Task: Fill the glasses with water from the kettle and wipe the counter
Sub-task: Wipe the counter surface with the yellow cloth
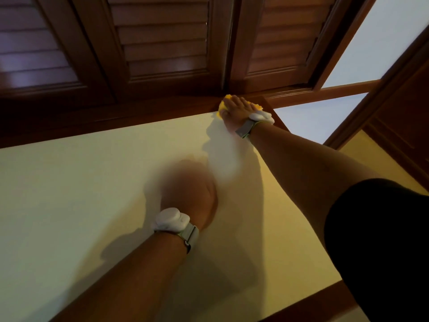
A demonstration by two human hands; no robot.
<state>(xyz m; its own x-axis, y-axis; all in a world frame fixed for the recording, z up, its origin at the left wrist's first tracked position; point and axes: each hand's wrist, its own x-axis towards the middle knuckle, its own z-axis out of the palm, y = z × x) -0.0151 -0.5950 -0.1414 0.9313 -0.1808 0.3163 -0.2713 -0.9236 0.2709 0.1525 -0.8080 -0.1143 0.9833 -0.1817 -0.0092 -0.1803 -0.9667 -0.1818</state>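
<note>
Counter (81,194) of pale colour fills most of the view, with dark wooden shutters (162,43) along its far edge. The right hand (235,110) lies flat, fingers straight, pressing a yellow cloth (227,97) to the counter at that edge. The left hand (192,189) is over the counter's middle and blurred; released or clenched, it cannot be told. Each wrist wears a white band (170,219).
</note>
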